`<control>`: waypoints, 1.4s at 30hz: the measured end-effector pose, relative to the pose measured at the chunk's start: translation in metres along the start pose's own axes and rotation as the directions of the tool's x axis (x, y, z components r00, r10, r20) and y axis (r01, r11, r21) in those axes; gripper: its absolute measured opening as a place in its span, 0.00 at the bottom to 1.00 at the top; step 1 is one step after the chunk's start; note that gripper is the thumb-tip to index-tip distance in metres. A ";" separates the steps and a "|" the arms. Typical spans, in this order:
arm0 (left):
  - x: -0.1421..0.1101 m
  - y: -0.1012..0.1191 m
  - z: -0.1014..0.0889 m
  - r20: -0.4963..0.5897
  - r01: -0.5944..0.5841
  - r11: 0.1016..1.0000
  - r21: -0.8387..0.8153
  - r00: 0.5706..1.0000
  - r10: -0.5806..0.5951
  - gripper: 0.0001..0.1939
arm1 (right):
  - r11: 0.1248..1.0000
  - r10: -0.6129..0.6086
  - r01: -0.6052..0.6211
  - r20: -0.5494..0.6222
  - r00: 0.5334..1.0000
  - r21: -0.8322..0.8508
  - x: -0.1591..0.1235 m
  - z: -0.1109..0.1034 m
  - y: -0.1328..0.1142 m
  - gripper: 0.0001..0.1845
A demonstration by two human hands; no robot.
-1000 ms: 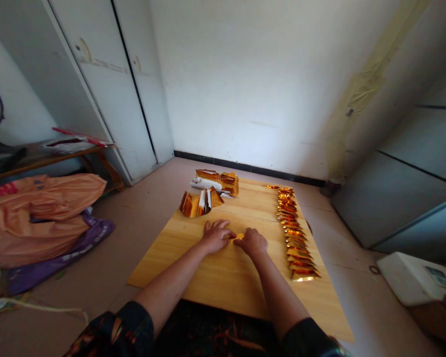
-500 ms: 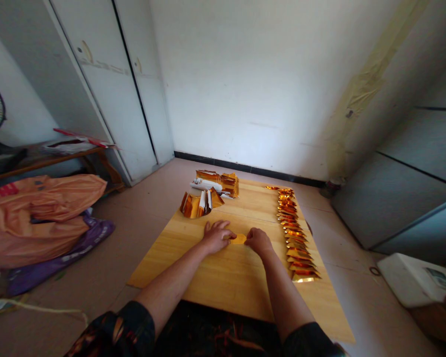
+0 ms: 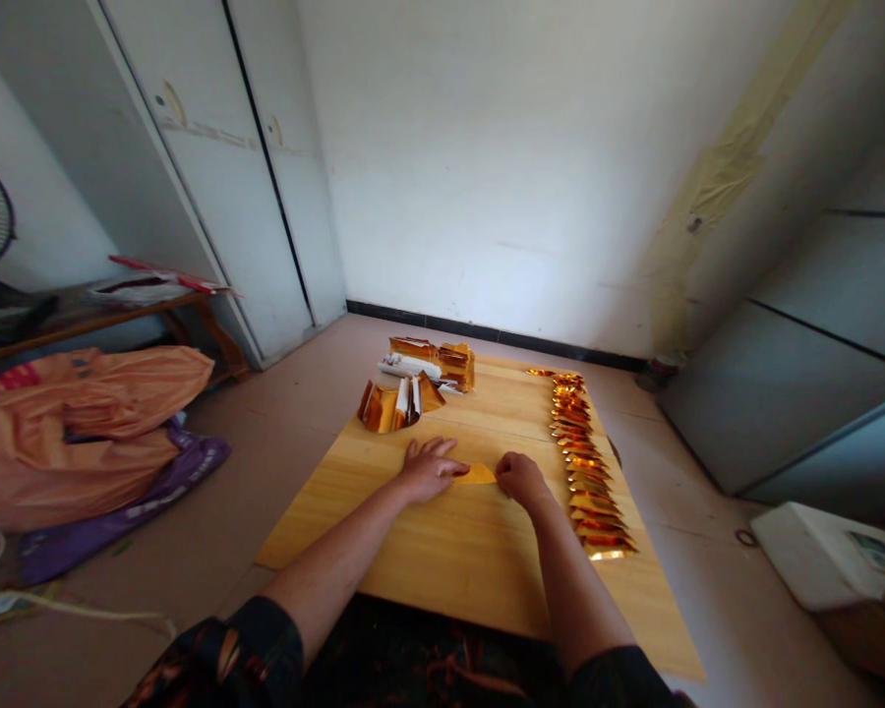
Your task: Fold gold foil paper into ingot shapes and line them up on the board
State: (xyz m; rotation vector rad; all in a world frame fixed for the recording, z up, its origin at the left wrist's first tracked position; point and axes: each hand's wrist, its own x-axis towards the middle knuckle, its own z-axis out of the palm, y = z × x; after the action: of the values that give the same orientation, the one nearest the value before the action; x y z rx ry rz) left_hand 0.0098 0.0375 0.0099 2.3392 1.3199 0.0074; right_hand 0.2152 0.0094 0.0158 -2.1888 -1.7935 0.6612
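A small gold foil paper [image 3: 476, 475] lies flat on the wooden board [image 3: 442, 551], between my two hands. My left hand [image 3: 426, 466] rests on the board with fingers spread, pressing the paper's left end. My right hand [image 3: 518, 478] is curled, its fingertips pinched on the paper's right end. A long row of folded gold pieces [image 3: 584, 462] runs along the board's right side, just right of my right hand. Fanned gold sheets [image 3: 396, 403] and a stack of gold paper [image 3: 435, 361] sit at the board's far end.
An orange plastic bag [image 3: 81, 413] on purple cloth lies on the floor at left, near a low wooden bench [image 3: 103, 315]. White cabinet doors [image 3: 213, 177] stand behind. A white box [image 3: 826, 551] sits at right. A cord [image 3: 59, 615] trails on the floor.
My right hand has slid to the right along the gold paper, uncovering more of it between the hands. My left hand has stayed in place.
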 end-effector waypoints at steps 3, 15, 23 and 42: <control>0.000 -0.001 -0.001 0.015 -0.012 1.000 0.023 1.000 0.011 0.21 | 0.999 -0.045 0.045 0.010 0.999 -0.013 -0.001 0.001 0.001 0.13; -0.004 -0.001 0.006 -0.099 -0.030 1.000 0.009 0.995 0.031 0.18 | 0.951 -0.297 0.292 -0.031 0.955 -0.101 -0.018 0.010 0.003 0.11; 0.000 -0.001 0.011 -0.154 -0.019 1.000 -0.005 0.988 0.018 0.15 | 0.955 -0.287 0.281 -0.057 0.956 -0.094 -0.021 0.009 -0.003 0.08; 0.005 -0.007 0.001 0.032 -0.021 1.000 0.020 0.999 0.020 0.23 | 0.952 0.086 -0.105 -0.076 0.993 -0.287 -0.025 0.015 -0.060 0.30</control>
State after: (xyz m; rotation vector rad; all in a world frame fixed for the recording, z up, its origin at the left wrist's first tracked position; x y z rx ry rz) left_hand 0.0073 0.0437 0.0052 2.3604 1.2870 -0.0369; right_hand 0.1525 -0.0028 0.0342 -2.4674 -1.8627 0.3590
